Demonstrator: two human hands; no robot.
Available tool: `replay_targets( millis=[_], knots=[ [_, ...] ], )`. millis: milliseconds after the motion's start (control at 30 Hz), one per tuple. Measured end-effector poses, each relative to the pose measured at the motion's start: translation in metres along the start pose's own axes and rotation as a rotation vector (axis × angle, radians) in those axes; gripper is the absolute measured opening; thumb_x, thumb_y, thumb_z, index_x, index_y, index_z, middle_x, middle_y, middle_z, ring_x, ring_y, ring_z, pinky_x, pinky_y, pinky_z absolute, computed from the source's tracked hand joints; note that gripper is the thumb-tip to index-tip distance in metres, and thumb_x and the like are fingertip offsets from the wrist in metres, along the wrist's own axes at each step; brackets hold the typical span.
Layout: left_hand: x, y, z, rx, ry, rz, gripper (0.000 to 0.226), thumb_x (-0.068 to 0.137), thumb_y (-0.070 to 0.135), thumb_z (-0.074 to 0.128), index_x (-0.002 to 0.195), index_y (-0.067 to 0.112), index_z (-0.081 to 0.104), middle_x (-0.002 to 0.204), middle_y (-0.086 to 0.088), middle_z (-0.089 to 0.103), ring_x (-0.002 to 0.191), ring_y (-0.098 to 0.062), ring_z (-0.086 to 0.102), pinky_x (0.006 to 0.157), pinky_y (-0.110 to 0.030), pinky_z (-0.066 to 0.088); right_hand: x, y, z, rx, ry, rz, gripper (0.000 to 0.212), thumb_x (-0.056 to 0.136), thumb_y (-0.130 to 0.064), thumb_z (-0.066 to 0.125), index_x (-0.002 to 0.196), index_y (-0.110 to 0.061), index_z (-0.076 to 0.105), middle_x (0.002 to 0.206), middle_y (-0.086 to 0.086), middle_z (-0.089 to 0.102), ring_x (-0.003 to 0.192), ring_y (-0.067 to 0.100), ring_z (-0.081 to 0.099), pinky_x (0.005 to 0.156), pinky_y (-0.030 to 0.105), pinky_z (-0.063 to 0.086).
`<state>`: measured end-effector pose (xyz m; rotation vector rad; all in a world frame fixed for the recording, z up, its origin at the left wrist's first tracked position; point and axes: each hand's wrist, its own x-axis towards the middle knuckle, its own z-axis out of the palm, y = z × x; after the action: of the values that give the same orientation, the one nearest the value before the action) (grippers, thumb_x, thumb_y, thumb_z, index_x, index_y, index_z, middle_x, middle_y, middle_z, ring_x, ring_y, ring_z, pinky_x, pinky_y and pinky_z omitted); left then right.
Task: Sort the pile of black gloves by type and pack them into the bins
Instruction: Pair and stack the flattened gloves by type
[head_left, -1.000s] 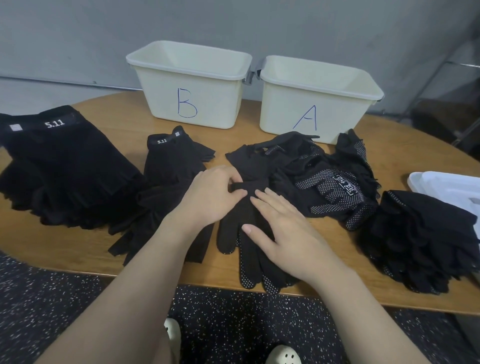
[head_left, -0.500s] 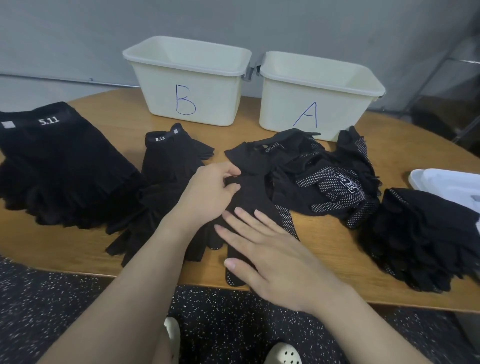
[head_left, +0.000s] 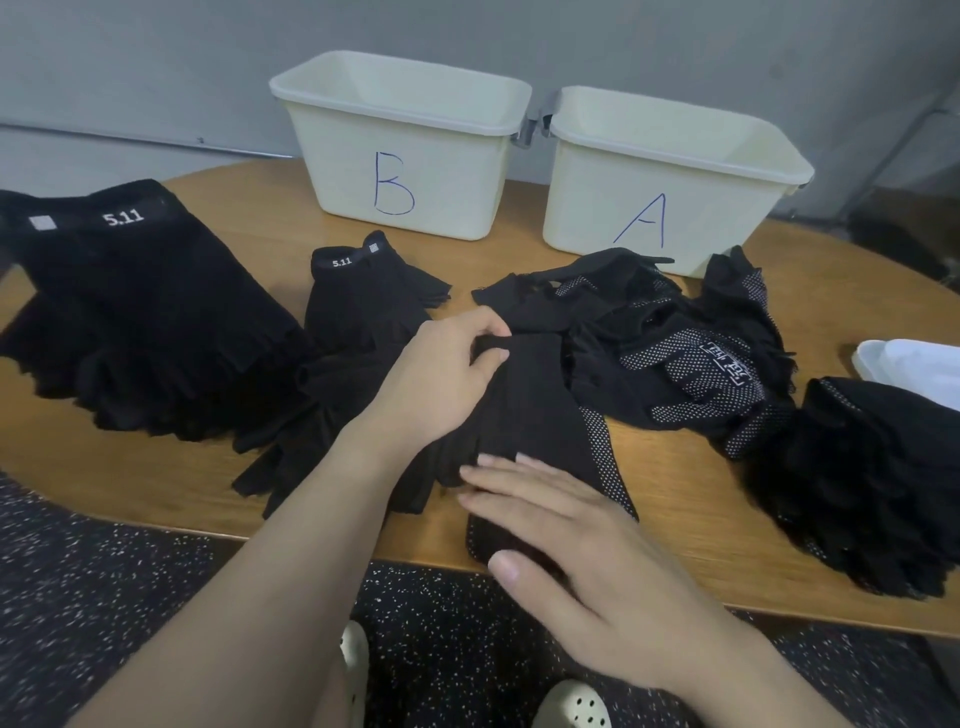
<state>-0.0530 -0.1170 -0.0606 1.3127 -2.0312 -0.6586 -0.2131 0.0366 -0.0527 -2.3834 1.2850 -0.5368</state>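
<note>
Head view: bins lettered B (head_left: 400, 150) and A (head_left: 660, 187), "5.11" cuffs; left hand (head_left: 441, 379) pinches the dotted glove's (head_left: 540, 415) far cuff, fingers toward the person, under the flat right hand (head_left: 587, 561).

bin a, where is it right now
In the head view, bin A stands at the back right of the table, against bin B on its left, just behind the loose glove pile.

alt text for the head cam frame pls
A person's left hand pinches the cuff of a black dotted-palm fabric glove on a round wooden table while the flat right hand presses its fingers. Behind stand two cream plastic bins, B and A.
</note>
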Motion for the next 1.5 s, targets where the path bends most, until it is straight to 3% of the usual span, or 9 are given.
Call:
replay_targets(
  millis=[267,333,433,567,667,967,1133,1267,1500],
  knots=[
    [-0.007,0.007,-0.005,-0.078,-0.028,0.091,0.014,0.101,0.015,0.059,0.107,0.027,0.061,0.066,0.012,0.056,0.053,-0.006,0.049,0.059,-0.023,0.043,0.010,0.030,-0.003,-0.191,0.032,0.213,0.064,0.103,-0.064,0.024,0.156,-0.033,0.039,0.167,-0.018,0.023,0.154,-0.005,0.009,0.128,0.031,0.015],
    [-0.010,0.009,-0.005,-0.135,-0.075,0.097,0.016,0.097,0.015,0.063,0.102,0.030,0.058,0.083,0.015,0.066,0.062,-0.004,0.055,0.065,-0.028,0.048,0.009,0.034,-0.003,-0.166,0.027,0.216,0.064,0.101,-0.065,0.025,0.154,-0.034,0.042,0.165,-0.020,0.025,0.153,-0.007,0.010,0.128,0.028,0.014],
    [-0.017,0.012,-0.005,-0.170,-0.082,0.103,0.026,0.094,0.015,0.070,0.114,0.032,0.066,0.104,0.019,0.070,0.096,0.001,0.066,0.092,-0.031,0.055,0.009,0.036,-0.004,-0.136,0.029,0.211,0.066,0.098,-0.067,0.024,0.153,-0.035,0.043,0.164,-0.022,0.025,0.152,-0.010,0.007,0.127,0.022,0.010],
    [-0.030,0.018,-0.012,-0.139,-0.006,0.108,0.025,0.094,0.018,0.074,0.116,0.028,0.076,0.088,0.035,0.067,0.088,0.015,0.062,0.088,-0.013,0.051,0.010,0.041,-0.001,-0.086,0.146,0.179,0.052,0.098,-0.059,0.041,0.135,-0.030,0.064,0.149,-0.019,0.048,0.144,-0.003,0.034,0.121,0.034,0.034],
    [-0.041,0.017,-0.016,-0.145,0.030,0.135,0.019,0.093,0.022,0.075,0.109,0.032,0.077,0.100,0.023,0.074,0.095,0.001,0.069,0.089,-0.029,0.055,0.011,0.044,-0.001,-0.064,0.296,0.183,0.029,0.096,-0.047,0.054,0.107,-0.027,0.071,0.116,-0.020,0.055,0.115,0.003,0.054,0.101,0.036,0.049],
    [-0.073,0.024,-0.022,-0.186,-0.005,0.150,0.020,0.090,0.025,0.079,0.110,0.027,0.078,0.099,0.019,0.075,0.098,-0.004,0.071,0.088,-0.037,0.058,0.014,0.041,0.000,0.003,0.403,0.294,0.020,0.085,-0.040,0.066,0.092,-0.029,0.051,0.103,-0.014,0.048,0.101,0.008,0.054,0.087,0.041,0.052],
    [-0.082,0.027,-0.022,-0.200,0.006,0.142,0.023,0.088,0.025,0.081,0.111,0.026,0.079,0.100,0.020,0.075,0.101,-0.001,0.070,0.091,-0.035,0.058,0.013,0.042,0.000,0.059,0.491,0.364,0.035,0.081,-0.034,0.077,0.098,-0.028,0.047,0.100,-0.015,0.048,0.095,0.003,0.055,0.082,0.039,0.054],
    [-0.091,0.030,-0.021,-0.198,-0.037,0.142,0.023,0.088,0.025,0.081,0.111,0.027,0.079,0.108,0.021,0.075,0.107,0.003,0.068,0.096,-0.032,0.056,0.010,0.046,-0.005,0.112,0.472,0.372,0.051,0.080,-0.029,0.081,0.123,-0.028,0.054,0.112,-0.015,0.050,0.099,0.000,0.057,0.088,0.034,0.054],
    [-0.103,0.028,-0.015,-0.156,-0.082,0.206,0.017,0.090,0.023,0.079,0.107,0.022,0.076,0.123,0.021,0.070,0.121,0.010,0.059,0.105,-0.023,0.048,0.010,0.054,-0.006,0.064,0.363,0.316,0.034,0.084,-0.015,0.078,0.117,-0.020,0.070,0.109,-0.015,0.059,0.108,0.009,0.055,0.097,0.035,0.049]
  ],
)
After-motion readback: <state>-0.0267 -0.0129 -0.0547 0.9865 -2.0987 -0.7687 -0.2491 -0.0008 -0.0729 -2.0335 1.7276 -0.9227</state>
